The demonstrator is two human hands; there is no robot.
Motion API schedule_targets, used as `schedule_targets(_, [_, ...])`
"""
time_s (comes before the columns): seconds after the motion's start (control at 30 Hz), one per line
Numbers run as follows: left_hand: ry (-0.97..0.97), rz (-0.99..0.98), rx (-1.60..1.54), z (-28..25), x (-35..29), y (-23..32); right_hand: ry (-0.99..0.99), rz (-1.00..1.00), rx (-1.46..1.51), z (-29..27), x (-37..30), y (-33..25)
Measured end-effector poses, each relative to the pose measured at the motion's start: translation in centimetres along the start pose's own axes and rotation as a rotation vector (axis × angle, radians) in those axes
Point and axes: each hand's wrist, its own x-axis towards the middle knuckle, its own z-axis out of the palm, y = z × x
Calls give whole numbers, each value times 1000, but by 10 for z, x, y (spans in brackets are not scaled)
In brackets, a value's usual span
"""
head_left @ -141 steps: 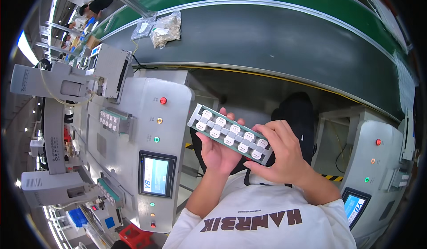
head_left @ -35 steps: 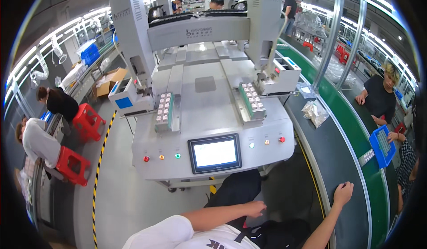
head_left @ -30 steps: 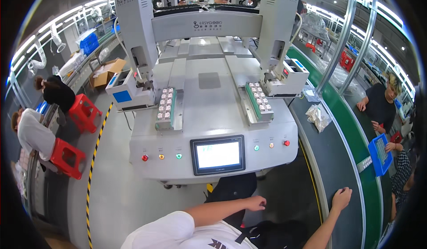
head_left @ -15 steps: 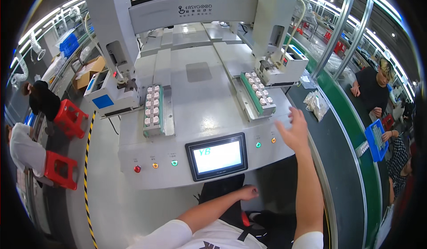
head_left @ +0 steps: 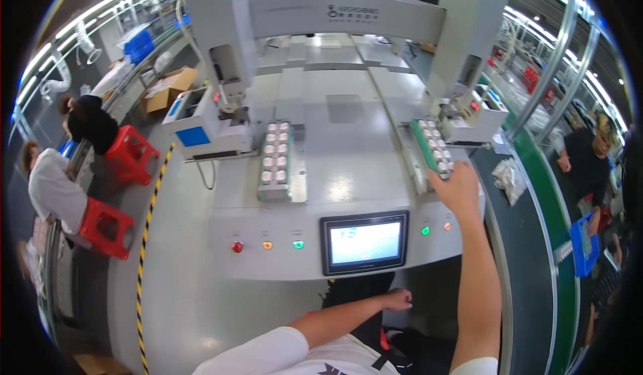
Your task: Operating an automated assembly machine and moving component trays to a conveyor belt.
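Note:
My right hand [head_left: 459,193] is at the near end of the right green tray [head_left: 424,148]. Its thumb is on the tray's left side and its fingers are on the right, closed around that end. Two rows of small whitish square pieces [head_left: 434,138] sit in this tray. A matching green-edged tray [head_left: 287,191], also filled with whitish pieces, lies on the machine's left side. My left hand [head_left: 398,299] hangs below the machine's front edge, its fingers curled and nothing visible in them.
A white gantry machine [head_left: 348,21] spans the bench, with a touchscreen [head_left: 364,242] and lit buttons [head_left: 299,244] along its front. To the right runs a dark conveyor [head_left: 519,241] bearing a clear bag [head_left: 510,181]. Red stools [head_left: 107,226] and seated people are at left.
My right hand has moved from open air beside the right tray onto its near end and closed there. My head view has swung left, shifting the scene rightward.

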Motion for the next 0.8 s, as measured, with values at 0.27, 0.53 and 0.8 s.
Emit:
schedule_targets(0.27, [-85, 44, -189, -20, -11, 40, 4, 57, 30, -25, 15, -24])
schedule_targets(0.53, [-58, 216, -1177, -98, -52, 198, -54, 127, 111, -67, -36, -8])
schedule_targets(0.8, [206, 204, -1748, -163, -27, 258, 115, 23, 189, -93, -129, -15])
